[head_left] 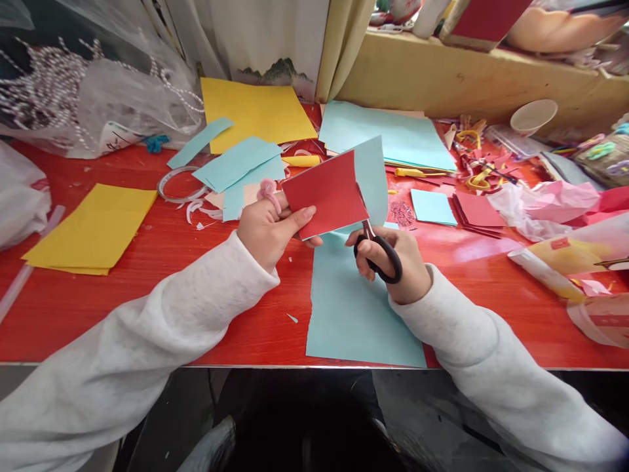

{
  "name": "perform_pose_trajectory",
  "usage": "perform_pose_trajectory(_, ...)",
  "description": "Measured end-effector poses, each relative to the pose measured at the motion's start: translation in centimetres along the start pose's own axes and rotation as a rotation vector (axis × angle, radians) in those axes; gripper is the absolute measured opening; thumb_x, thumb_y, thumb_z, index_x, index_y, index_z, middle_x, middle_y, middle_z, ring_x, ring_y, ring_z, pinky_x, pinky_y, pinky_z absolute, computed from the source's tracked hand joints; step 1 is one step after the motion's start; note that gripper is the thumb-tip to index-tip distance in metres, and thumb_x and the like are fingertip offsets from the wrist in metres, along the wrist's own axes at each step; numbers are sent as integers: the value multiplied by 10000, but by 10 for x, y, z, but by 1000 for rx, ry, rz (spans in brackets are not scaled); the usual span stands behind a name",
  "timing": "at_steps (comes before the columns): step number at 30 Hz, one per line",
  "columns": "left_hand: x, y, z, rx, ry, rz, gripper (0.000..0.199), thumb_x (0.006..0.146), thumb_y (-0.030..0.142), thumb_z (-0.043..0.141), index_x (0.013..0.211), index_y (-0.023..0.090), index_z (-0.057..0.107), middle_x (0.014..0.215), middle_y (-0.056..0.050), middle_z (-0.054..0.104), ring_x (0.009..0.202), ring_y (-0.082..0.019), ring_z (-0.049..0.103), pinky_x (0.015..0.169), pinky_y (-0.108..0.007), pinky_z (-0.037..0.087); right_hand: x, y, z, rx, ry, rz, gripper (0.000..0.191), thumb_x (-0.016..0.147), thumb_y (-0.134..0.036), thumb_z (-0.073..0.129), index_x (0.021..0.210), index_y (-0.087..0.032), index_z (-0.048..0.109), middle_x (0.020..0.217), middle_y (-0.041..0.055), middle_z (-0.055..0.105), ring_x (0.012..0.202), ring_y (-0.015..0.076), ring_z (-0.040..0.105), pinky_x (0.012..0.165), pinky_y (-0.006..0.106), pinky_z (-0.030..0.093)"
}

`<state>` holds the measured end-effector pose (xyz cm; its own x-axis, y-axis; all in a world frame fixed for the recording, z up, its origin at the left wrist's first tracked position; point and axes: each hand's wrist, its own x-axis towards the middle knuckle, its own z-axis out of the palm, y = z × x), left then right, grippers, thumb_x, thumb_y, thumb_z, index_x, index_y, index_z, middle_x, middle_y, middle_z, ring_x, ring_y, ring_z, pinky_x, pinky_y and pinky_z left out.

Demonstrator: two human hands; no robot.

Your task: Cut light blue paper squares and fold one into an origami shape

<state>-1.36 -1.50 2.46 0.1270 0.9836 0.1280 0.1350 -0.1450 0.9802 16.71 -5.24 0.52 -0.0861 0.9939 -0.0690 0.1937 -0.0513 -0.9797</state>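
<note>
My left hand (272,226) pinches a red paper card (327,193) together with a light blue sheet (372,174) behind it, thumb on the red face. A fuzzy pink ring (268,191) sits on one of its fingers. Black-handled scissors (386,252) are in my right hand (405,262), fingers through the loops. Their blades lie along the card's right edge, where the blue sheet sticks out past the red. Below both hands a larger light blue sheet (361,308) lies flat on the table, reaching its front edge.
Yellow sheets (93,226) lie at left, near a tape roll (181,183) and blue strips. Blue paper (388,134) is stacked behind my hands. Small blue squares (433,206) and red squares (479,211) are at right, by scraps and rolled paper. A plastic bag of cords (118,92) stands back left.
</note>
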Motion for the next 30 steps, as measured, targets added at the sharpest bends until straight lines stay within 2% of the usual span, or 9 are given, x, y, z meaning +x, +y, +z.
perform_pose_trajectory(5,-1,1,0,-29,-7,-28,115,702,236,618,595,196,604,454,47,603,558,-147,635,1034,-431,301,0,1,0,-3,9,-5,366,652,-508,624,709,-149,579,411,-34,490,336,71,405,367,228,330)
perform_pose_trajectory(10,-2,4,2,-45,-53,-36,229,737,178,586,512,189,546,464,66,609,484,-92,606,1098,-404,194,1,-1,-1,1,-9,-24,390,651,-538,607,672,-150,577,405,-32,481,337,70,405,378,233,343)
perform_pose_trajectory(12,-3,4,2,-80,-79,-59,223,744,183,580,524,188,544,468,66,609,475,-95,601,1055,-415,289,1,-1,-1,-12,-5,-21,385,650,-534,610,662,-152,570,403,-30,482,334,70,400,371,233,333)
perform_pose_trajectory(14,-2,3,2,-103,-80,-86,180,729,198,595,553,187,563,473,56,608,476,-114,604,943,-412,421,1,0,-2,-19,3,-17,376,649,-526,616,665,-154,567,402,-31,483,329,71,396,364,231,325)
perform_pose_trajectory(16,-2,1,2,-109,-61,-96,121,704,223,620,593,184,593,493,40,614,494,-135,614,833,-391,494,1,1,-2,-9,2,-22,369,650,-519,618,667,-155,567,401,-31,484,327,71,397,360,229,321)
perform_pose_trajectory(18,-2,0,3,-106,-48,-93,87,684,254,639,641,180,623,524,23,624,524,-152,625,768,-370,523,1,0,-1,5,-4,-31,368,656,-518,614,665,-153,567,402,-30,486,328,70,400,365,229,327)
perform_pose_trajectory(25,-3,-1,5,-74,-7,-57,122,668,299,653,693,179,647,551,9,638,604,-168,644,692,-314,561,1,-2,-1,-9,12,-38,391,643,-543,609,628,-157,553,392,-31,485,324,69,397,363,234,326)
perform_pose_trajectory(30,-2,-4,4,-84,-34,-60,132,673,307,648,684,176,649,543,8,635,617,-172,648,673,-302,566,1,-2,-1,-24,10,-46,379,649,-540,607,638,-164,559,394,-32,481,320,72,398,361,242,331)
